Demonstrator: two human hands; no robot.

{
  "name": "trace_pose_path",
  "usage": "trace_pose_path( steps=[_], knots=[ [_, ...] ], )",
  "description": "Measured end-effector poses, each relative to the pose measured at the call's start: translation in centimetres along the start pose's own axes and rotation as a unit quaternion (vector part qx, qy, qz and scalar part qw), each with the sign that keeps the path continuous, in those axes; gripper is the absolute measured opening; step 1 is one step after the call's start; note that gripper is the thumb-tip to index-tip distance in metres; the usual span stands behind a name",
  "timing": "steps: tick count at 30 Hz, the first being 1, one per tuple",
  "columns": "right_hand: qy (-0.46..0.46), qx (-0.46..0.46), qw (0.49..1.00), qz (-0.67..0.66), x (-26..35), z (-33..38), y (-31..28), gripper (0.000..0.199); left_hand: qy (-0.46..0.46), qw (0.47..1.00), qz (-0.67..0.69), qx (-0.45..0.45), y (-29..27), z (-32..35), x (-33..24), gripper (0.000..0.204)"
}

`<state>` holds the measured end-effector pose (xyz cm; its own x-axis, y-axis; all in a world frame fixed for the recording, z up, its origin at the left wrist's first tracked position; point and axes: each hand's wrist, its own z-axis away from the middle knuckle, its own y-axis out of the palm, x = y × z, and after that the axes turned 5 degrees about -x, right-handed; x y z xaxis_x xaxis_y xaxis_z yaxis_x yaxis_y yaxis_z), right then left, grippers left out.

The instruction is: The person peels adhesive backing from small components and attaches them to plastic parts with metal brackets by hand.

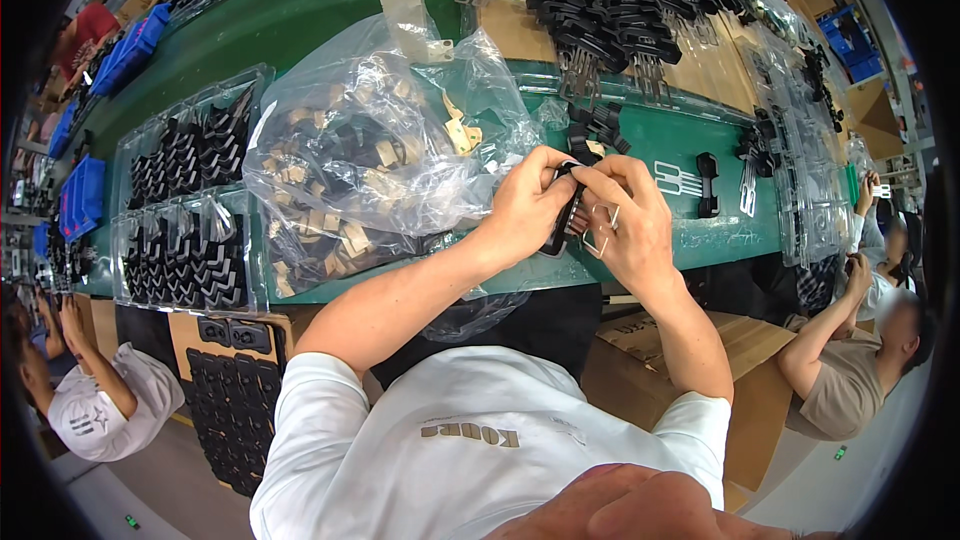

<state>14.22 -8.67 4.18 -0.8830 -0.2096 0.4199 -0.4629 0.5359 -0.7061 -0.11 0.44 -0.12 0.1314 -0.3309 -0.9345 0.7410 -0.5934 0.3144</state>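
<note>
Over the green table, my left hand (pixel 528 198) is closed around a small, long black plastic part (pixel 564 222). My right hand (pixel 632 215) meets it from the other side, its thumb and fingers at the part's upper end. A thin bent metal wire piece (pixel 598 240) shows at the fingers of my right hand; its far end is hidden. Just beyond my hands lie several black strap-like pieces (pixel 600 125). To the right of them rest a flat metal prong piece (pixel 678 180) and an upright black part (pixel 708 185).
A clear plastic bag (pixel 350 155) of small tan-tipped pieces lies at left. Beside it stand clear trays (pixel 190 195) of black parts. Black parts with metal prongs (pixel 620 10) are heaped at the back. An open cardboard box (pixel 735 350) stands by my right arm; co-workers (pixel 850 370) sit at both sides.
</note>
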Motion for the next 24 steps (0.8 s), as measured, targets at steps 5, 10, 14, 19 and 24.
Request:
trace_pose_path(
  steps=[5,10,14,19,24],
  knots=[
    [0.075,-0.026,0.994,-0.073,0.6,-0.4,-0.6,0.037,-0.026,0.995,0.095,0.020,-0.2,-0.1,0.5,0.020],
    [0.155,0.019,0.981,-0.117,0.3,-0.6,-0.6,0.037,-0.035,0.989,0.141,0.029,-0.1,-0.3,0.6,0.020],
    [0.175,0.030,0.974,-0.141,0.0,-0.6,-0.5,0.033,-0.020,0.993,0.114,0.026,0.0,-0.3,0.6,0.020],
    [0.186,0.027,0.968,-0.165,0.0,-0.6,-0.8,0.026,0.006,0.999,0.046,0.025,0.0,-0.1,0.2,0.019],
    [0.212,0.052,0.960,-0.173,-0.2,-0.6,-1.5,0.018,-0.001,0.998,-0.009,0.056,0.1,0.8,-1.0,0.019]
  ],
)
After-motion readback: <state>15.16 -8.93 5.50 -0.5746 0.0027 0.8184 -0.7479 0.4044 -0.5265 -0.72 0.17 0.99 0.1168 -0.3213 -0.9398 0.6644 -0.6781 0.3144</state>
